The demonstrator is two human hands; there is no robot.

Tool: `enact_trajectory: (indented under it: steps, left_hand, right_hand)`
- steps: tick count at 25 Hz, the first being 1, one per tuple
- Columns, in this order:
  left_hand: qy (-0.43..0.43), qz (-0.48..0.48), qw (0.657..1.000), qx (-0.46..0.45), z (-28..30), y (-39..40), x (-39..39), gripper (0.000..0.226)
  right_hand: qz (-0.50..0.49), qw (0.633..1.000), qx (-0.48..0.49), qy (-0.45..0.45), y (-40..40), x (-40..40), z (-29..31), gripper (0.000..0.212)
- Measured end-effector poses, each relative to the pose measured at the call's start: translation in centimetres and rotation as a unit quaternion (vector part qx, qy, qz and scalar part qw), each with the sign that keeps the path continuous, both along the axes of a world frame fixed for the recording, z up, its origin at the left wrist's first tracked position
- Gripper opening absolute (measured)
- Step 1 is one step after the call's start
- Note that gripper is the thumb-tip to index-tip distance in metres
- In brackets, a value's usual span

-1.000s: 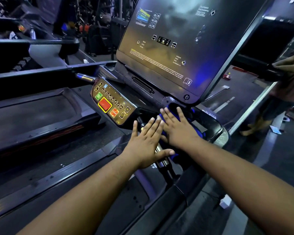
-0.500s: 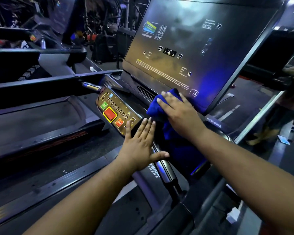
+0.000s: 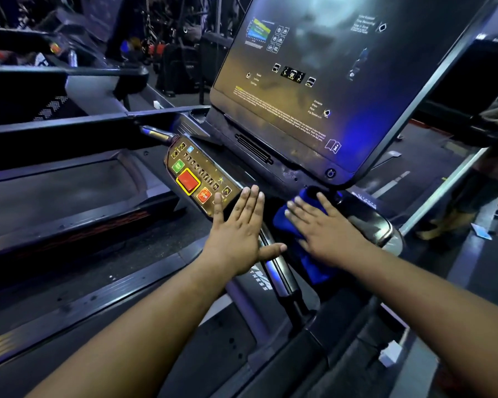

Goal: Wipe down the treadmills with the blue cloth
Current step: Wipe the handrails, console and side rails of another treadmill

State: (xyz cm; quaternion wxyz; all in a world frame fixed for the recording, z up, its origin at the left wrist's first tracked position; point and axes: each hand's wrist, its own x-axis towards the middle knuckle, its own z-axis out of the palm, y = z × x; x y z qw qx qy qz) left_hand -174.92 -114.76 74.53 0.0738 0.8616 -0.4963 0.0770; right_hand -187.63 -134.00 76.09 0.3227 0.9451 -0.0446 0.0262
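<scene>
At the centre right of the frame, the right hand [image 3: 327, 229] lies flat with straight, spread fingers on the blue cloth [image 3: 308, 254], pressing it onto the treadmill's [image 3: 357, 219] console ledge just under the lower edge of the big dark screen [image 3: 314, 67]. The cloth is bunched, showing past the fingertips and trailing down below the palm toward the lower centre. Just left of it, the left hand [image 3: 237, 234] is also flat and open, holding nothing; its fingers are together, pointing up the frame, its fingertips by the lower end of the button panel [image 3: 197, 176], and its thumb stretches sideways over the silver handlebar [image 3: 276, 271]. The panel, left of centre, carries a green key, a large red key framed in yellow and a smaller orange one. A second treadmill [image 3: 55, 196] fills the left of the frame. At the far right edge, part of another person [image 3: 495, 179] shows, blurred.
</scene>
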Motion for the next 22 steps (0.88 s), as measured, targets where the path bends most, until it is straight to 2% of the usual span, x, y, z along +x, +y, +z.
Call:
enact_trajectory:
  steps: [5, 7, 8, 9, 10, 12, 14, 17, 19, 20, 22]
  left_hand:
    - [0.024, -0.013, 1.000, -0.012, 0.0, 0.0, -0.9, 0.108]
    - [0.028, -0.014, 0.999, -0.021, -0.2, 0.3, -1.4, 0.105]
    - [0.028, -0.017, 0.999, -0.023, -0.3, 0.6, -1.7, 0.103]
    - [0.027, -0.022, 0.999, -0.023, -0.3, 0.8, -2.0, 0.100]
    - [0.028, -0.026, 0.999, -0.023, -0.3, 1.0, -2.2, 0.097]
    - [0.041, -0.029, 0.999, -0.018, -0.5, 1.4, -2.6, 0.090]
    - [0.057, -0.025, 0.998, -0.010, -0.7, 1.5, -2.9, 0.086]
    - [0.065, -0.019, 0.998, -0.005, -0.3, 1.6, -2.7, 0.087]
    - [0.060, -0.023, 0.998, 0.013, 0.1, 1.7, -2.6, 0.088]
    - [0.055, -0.025, 0.998, 0.022, 0.2, 1.8, -2.5, 0.089]
    - [0.057, -0.029, 0.998, 0.029, 0.4, 1.8, -2.6, 0.090]
  right_hand:
    - [0.085, 0.988, 0.006, 0.127, 0.0, 0.7, 0.8, 0.064]
    - [0.143, 0.965, -0.019, 0.218, 2.3, 1.2, -0.9, 0.036]
    - [0.180, 0.956, -0.017, 0.232, 2.8, 1.1, -1.5, 0.024]
    - [0.191, 0.956, 0.005, 0.223, 2.6, 1.0, -1.5, 0.025]
    - [0.158, 0.966, 0.036, 0.203, 2.1, 0.9, -0.6, 0.037]
    - [0.066, 0.990, 0.058, 0.108, 0.5, 1.0, 0.8, 0.073]
    - [0.009, 0.993, 0.057, 0.105, 0.2, 0.2, 1.2, 0.084]
    - [0.046, 0.973, 0.107, 0.198, 0.0, -1.7, 2.3, 0.060]
    - [0.029, 0.955, 0.159, 0.250, -1.3, -3.5, 4.0, 0.054]
    - [0.018, 0.953, 0.207, 0.218, -1.9, -4.6, 4.1, 0.052]
    - [-0.032, 0.944, 0.324, 0.050, -1.7, -7.3, 3.3, 0.048]
